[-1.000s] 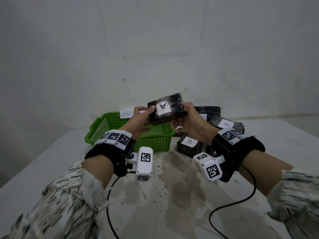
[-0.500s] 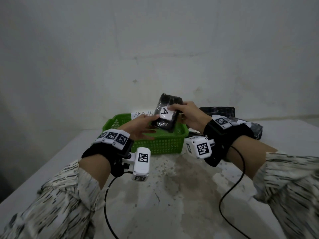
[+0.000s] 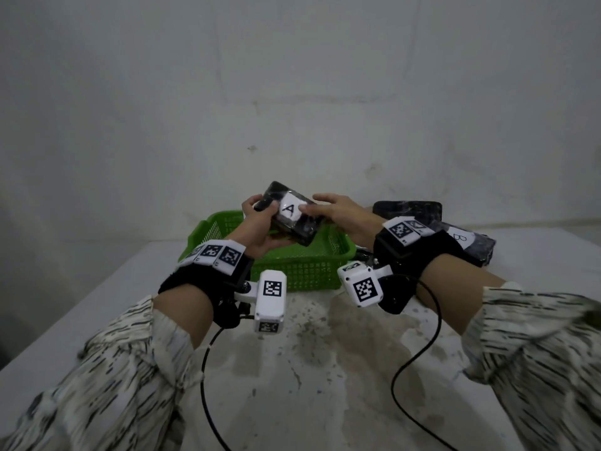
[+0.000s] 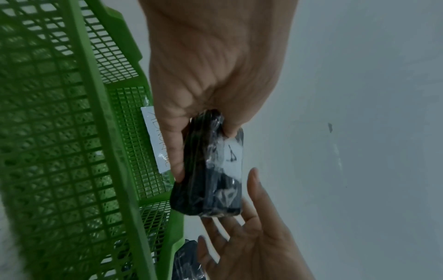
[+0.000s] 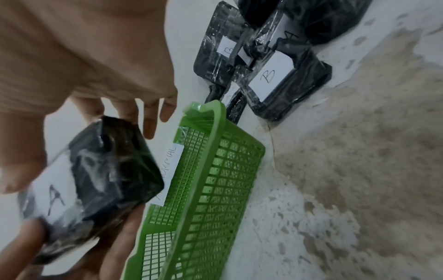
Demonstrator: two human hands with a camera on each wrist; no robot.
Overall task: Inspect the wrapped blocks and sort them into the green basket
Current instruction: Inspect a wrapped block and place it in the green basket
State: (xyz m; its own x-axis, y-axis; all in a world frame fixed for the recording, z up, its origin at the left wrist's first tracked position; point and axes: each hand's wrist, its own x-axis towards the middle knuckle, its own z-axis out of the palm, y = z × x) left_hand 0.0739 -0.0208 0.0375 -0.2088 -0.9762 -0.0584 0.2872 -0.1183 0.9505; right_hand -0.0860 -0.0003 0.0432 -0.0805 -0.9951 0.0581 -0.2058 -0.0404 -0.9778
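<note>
Wrapped block [image 3: 291, 213] pinched in left hand [image 3: 257, 231] fingers, right hand [image 3: 341, 216] fingers straight alongside

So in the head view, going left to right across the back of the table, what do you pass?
green basket → left hand → wrapped block marked A → right hand → block marked B

Head view: from above and behind both forearms, facing forward-down at pale stained tabletop [image 3: 312, 385], grey wall filling upper frame. Left wrist view: close along palm, green plastic mesh basket [image 4: 72, 151] filling left of frame. Right wrist view: close, same basket [image 5: 210, 189] at centre. All three share basket and black film-wrapped block labelled A [image 3: 292, 213].
</note>
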